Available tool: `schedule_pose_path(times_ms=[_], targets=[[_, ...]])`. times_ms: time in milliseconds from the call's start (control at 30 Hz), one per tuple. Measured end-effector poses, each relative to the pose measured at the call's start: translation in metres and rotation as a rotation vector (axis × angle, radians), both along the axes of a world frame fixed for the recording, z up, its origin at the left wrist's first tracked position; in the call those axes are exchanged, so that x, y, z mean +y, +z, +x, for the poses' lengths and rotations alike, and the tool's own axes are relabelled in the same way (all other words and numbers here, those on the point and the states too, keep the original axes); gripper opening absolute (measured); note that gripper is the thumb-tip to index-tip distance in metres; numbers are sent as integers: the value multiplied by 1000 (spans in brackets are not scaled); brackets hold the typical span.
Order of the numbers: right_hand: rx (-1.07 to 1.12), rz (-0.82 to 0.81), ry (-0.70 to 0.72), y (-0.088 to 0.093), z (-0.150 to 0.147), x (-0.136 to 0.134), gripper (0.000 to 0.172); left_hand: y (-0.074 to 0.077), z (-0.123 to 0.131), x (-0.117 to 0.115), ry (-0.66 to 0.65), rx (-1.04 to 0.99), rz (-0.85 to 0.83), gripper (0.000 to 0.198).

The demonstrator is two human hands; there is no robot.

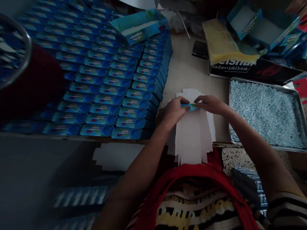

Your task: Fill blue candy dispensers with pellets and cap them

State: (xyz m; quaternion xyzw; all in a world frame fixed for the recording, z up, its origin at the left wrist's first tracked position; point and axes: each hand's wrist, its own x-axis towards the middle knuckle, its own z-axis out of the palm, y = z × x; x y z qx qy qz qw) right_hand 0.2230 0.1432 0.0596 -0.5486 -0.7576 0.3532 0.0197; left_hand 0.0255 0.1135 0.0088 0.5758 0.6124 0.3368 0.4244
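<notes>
Both hands are at a stack of flat white cardboard box blanks (192,134) at the table's front edge. A narrow blue printed flap (192,107) shows between the hands, folded up from the top blank as far as I can see. My left hand (176,110) pinches its left end between thumb and fingers. At the right end my right hand (208,103) is closed on the same flap, fingertips bent over it. The blank's white inner side faces up, and its near end hangs past the table edge towards the red apron (192,172).
Rows of blue printed boxes (129,111) fill the left, with an open blue tray box (144,27) on top. A metal tray of small light-blue pieces (266,111) sits right. Behind it are a black box (230,68), yellow sheets (220,41) and a phone-like dark object (200,49).
</notes>
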Motion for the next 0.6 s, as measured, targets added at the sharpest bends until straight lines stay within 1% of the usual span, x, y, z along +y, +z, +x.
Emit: schedule_pose_path(times_ms=[67, 133, 233, 333, 400, 500, 567, 600], targets=[[-227, 88, 108, 8, -15, 4, 31, -1, 8, 2, 8, 61, 48, 23], [-426, 139, 187, 15, -26, 5, 35, -2, 18, 2, 31, 108, 109, 33], [-594, 207, 252, 22, -35, 4, 36, -6, 28, 0, 142, 75, 149, 43], [-624, 271, 363, 23, -37, 4, 36, -13, 29, -2, 283, -46, 111, 43], [-617, 296, 471, 22, -39, 6, 37, -17, 28, -3, 337, -120, 94, 42], [-637, 314, 594, 17, -48, 13, 38, -14, 26, -5, 331, -120, 82, 41], [-633, 327, 628, 12, -54, 18, 37, -9, 25, -6, 280, -58, 69, 41], [-606, 336, 621, 8, -57, 19, 37, -7, 24, -7, 259, -28, 64, 41]])
